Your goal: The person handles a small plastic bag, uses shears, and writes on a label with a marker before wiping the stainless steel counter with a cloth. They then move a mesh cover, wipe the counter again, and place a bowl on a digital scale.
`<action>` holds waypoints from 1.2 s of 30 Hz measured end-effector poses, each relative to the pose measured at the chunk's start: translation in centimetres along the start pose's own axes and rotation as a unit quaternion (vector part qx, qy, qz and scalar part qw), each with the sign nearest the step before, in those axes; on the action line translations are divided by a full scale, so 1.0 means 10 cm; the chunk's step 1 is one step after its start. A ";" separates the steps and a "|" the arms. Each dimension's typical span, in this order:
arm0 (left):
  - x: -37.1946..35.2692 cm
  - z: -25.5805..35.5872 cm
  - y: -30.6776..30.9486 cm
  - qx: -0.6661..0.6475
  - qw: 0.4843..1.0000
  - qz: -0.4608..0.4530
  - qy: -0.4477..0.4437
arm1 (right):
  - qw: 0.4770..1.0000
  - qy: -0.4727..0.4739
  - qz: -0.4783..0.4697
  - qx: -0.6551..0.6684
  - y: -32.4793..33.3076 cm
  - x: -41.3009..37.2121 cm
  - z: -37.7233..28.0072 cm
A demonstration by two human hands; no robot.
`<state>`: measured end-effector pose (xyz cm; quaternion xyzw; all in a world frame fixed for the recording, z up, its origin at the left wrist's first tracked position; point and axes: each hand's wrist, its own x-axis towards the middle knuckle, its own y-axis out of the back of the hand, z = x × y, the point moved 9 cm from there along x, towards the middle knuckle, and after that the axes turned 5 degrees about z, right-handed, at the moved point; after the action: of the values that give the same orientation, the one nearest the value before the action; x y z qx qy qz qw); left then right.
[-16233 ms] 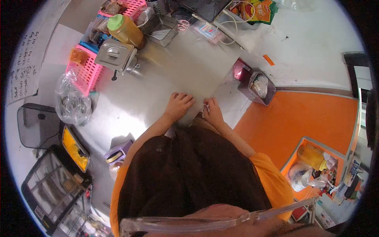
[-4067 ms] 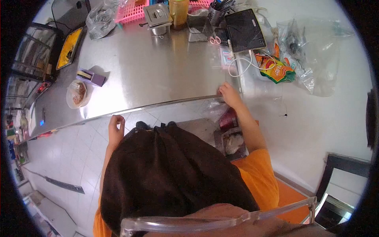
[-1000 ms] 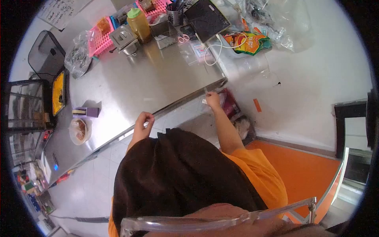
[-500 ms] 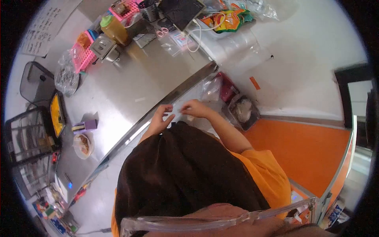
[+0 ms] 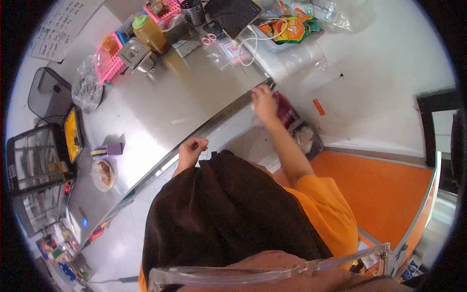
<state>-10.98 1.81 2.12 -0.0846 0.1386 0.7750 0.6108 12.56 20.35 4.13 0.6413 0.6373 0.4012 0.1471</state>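
With twelve o'clock at the top of the view, the left hand [image 5: 191, 149] has its fingers curled in toward the thumb; whether anything is pinched there cannot be told. The right hand [image 5: 264, 103], at about two o'clock from it and well apart, has bent, blurred fingers, so its grip cannot be told either; its fingertips overlap the front edge of the broad stainless-steel table [image 5: 160, 102] near the corner, contact unclear.

At eleven o'clock from the left hand, a small pale translucent strip [image 5: 179, 120] lies flat on the steel, near that front edge. From the same hand, a purple block-shaped tape dispenser [image 5: 114, 149] stands at nine, and a round clear plastic tub with brown contents [image 5: 102, 175] sits just beside it, between eight and nine.

Close to the right hand, at about three, is a wine-red glossy container [image 5: 286, 110] below table height; a dark open bin [image 5: 314, 142] is at four.

Farther out, from the left hand, a lidded rectangular steel pan [image 5: 134, 52] stands at eleven and a pink latticed plastic basket [image 5: 109, 68] between ten and eleven. From the right hand, pink-handled scissors [image 5: 209, 39] lie between ten and eleven, and a looped white cable [image 5: 254, 51] near twelve.
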 end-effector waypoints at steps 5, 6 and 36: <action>-0.12 -0.09 0.26 -0.026 0.998 0.050 0.018 | 0.978 0.084 -0.087 -0.168 -0.15 0.27 0.22; -0.14 -0.10 0.29 -0.031 0.998 0.058 0.025 | 0.974 0.094 -0.106 -0.175 -0.15 0.28 0.17; -0.15 -0.13 0.42 -0.038 0.997 0.067 0.031 | 0.978 0.118 -0.059 -0.162 -0.21 0.38 0.06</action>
<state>-14.71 -0.92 1.80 -0.1218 0.1334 0.8157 0.5495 11.02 24.36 3.55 0.5187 0.6135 0.5621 0.1963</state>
